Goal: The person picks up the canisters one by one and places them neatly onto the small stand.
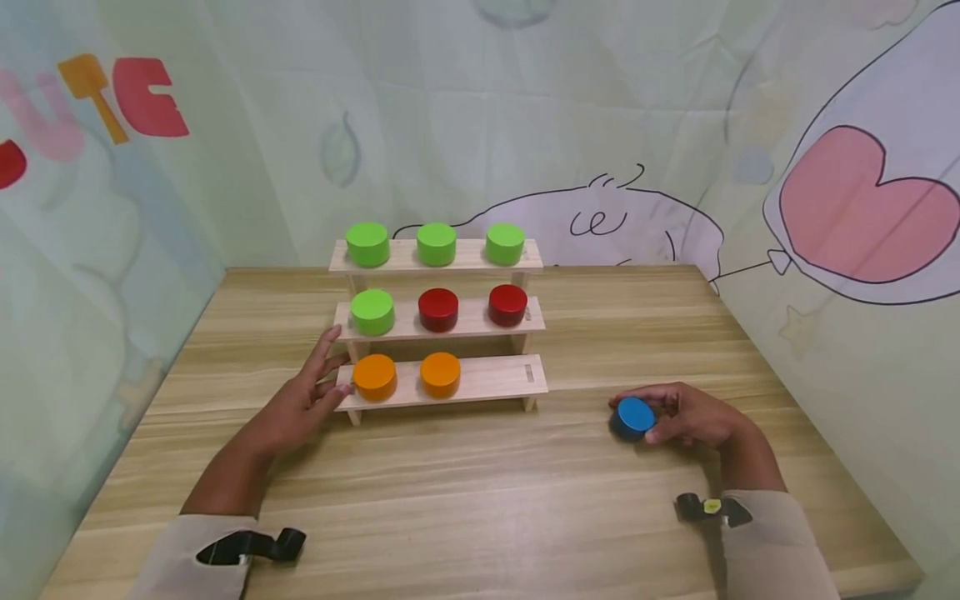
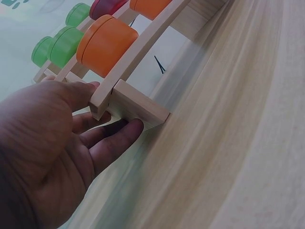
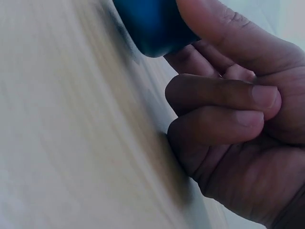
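Observation:
A three-tier wooden display rack (image 1: 498, 379) stands on the table. My left hand (image 1: 303, 400) holds the left end of its lowest shelf. In the left wrist view, the thumb lies at the shelf's end and the fingers (image 2: 116, 143) curl beside the leg below. Low over the table, right of the rack, my right hand (image 1: 690, 417) pinches a blue round block (image 1: 635, 417) between thumb and fingers. The right wrist view shows the other fingers (image 3: 214, 124) folded into the palm. Two orange round blocks (image 1: 440, 374) sit on the lowest shelf, the nearer-left one (image 2: 107, 45) close to my left thumb.
On the middle shelf stand a green block (image 1: 372, 312) and two red blocks (image 1: 438, 309). Three green blocks (image 1: 437, 243) line the top shelf. The wood-grain table (image 1: 480, 508) ends at a printed cloth backdrop (image 1: 262, 158) behind and at both sides.

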The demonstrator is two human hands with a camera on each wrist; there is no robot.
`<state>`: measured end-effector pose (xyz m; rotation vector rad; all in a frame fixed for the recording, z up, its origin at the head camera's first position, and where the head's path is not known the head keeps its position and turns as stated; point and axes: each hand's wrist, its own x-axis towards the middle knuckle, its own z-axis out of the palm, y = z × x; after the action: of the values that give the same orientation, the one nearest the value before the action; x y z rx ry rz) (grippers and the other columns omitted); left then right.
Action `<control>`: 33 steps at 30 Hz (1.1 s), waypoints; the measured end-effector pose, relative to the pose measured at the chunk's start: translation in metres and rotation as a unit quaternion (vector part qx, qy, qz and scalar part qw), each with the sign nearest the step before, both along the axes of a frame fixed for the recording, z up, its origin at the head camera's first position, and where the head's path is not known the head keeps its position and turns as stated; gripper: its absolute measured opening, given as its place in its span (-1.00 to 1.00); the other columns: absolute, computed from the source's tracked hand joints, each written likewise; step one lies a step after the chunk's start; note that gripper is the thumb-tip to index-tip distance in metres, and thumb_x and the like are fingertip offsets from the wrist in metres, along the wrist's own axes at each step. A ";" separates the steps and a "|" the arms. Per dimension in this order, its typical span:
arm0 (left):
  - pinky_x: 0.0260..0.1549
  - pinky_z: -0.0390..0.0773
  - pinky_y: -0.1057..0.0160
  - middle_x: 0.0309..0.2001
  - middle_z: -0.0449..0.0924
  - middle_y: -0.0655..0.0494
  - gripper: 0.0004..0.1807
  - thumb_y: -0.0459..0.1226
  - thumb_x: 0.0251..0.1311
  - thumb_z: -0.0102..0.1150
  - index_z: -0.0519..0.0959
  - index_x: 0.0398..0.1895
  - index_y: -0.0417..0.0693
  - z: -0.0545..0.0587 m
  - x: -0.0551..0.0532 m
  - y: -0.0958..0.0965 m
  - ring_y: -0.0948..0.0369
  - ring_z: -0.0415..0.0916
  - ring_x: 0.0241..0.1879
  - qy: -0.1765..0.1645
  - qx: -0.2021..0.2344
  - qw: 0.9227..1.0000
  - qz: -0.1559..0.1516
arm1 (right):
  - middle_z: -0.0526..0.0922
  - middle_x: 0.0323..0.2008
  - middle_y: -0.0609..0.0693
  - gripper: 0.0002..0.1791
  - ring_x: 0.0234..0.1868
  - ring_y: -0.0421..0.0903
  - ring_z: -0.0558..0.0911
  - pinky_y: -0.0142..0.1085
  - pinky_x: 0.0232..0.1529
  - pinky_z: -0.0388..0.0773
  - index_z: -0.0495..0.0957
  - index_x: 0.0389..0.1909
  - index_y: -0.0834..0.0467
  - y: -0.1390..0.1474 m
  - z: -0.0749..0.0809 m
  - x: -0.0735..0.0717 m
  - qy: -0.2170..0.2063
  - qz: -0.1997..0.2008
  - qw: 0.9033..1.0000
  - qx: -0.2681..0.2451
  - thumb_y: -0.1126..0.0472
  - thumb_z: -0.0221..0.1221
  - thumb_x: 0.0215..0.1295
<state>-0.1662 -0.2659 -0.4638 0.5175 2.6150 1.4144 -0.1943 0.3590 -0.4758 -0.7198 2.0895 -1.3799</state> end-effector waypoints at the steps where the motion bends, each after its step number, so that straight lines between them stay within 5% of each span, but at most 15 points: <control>1: 0.32 0.55 -0.21 0.69 0.07 -0.51 0.06 -0.36 0.69 0.04 -0.46 0.80 0.52 0.000 0.000 0.000 -0.48 0.40 0.50 0.000 -0.001 1.000 0.000 | 0.72 0.39 -0.12 -0.31 0.24 -0.37 0.64 -0.52 -0.18 0.55 0.50 0.50 0.34 0.000 0.000 0.000 0.002 0.002 1.000 -0.005 0.44 0.41 0.36; 11: 0.32 0.57 -0.20 0.70 0.07 -0.49 0.07 -0.33 0.69 0.06 -0.45 0.79 0.57 -0.001 -0.001 -0.001 -0.45 0.42 0.50 0.000 -0.001 1.000 -0.002 | 0.74 0.33 -0.28 -0.27 0.03 -0.33 0.66 -0.42 -0.61 0.35 0.42 0.53 0.39 -0.005 0.004 0.001 -0.002 -0.025 0.999 -0.044 0.48 0.39 0.35; 18: 0.30 0.60 -0.20 0.69 0.08 -0.49 0.06 -0.30 0.69 0.08 -0.44 0.79 0.57 -0.001 -0.001 -0.001 -0.45 0.43 0.49 0.001 -0.005 1.000 0.002 | 0.76 0.26 -0.36 -0.25 -0.10 -0.29 0.66 -0.35 -0.68 0.25 0.42 0.53 0.37 -0.010 0.009 0.005 0.018 -0.068 0.997 -0.032 0.45 0.42 0.33; 25: 0.30 0.59 -0.19 0.70 0.07 -0.48 0.07 -0.32 0.69 0.08 -0.44 0.79 0.57 0.000 0.000 -0.001 -0.45 0.43 0.49 0.000 -0.001 1.000 0.002 | 0.79 -0.01 -0.27 -0.45 -0.57 -0.32 0.41 -0.41 -0.68 0.31 0.70 0.36 0.12 -0.015 0.012 0.008 0.042 -0.120 0.992 -0.012 0.38 0.44 0.36; 30: 0.31 0.59 -0.18 0.70 0.07 -0.47 0.07 -0.32 0.69 0.08 -0.44 0.79 0.59 -0.001 -0.001 -0.001 -0.44 0.42 0.50 0.000 0.000 1.000 0.000 | 0.79 0.02 -0.30 -0.50 -0.45 -0.32 0.54 -0.44 -0.57 0.41 0.72 0.33 0.15 -0.022 0.016 0.011 0.054 -0.130 0.990 -0.019 0.40 0.42 0.38; 33: 0.33 0.57 -0.18 0.71 0.07 -0.46 0.07 -0.32 0.69 0.08 -0.45 0.78 0.61 -0.001 -0.001 -0.001 -0.43 0.42 0.51 0.000 -0.001 1.000 0.001 | 0.78 -0.05 -0.26 -0.52 -0.59 -0.25 0.43 -0.38 -0.63 0.34 0.72 0.32 0.16 -0.028 0.020 0.012 0.077 -0.145 0.986 -0.026 0.40 0.41 0.39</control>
<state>-0.1674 -0.2673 -0.4651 0.5142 2.6173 1.4119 -0.1819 0.3306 -0.4558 -0.5743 2.3628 -1.5816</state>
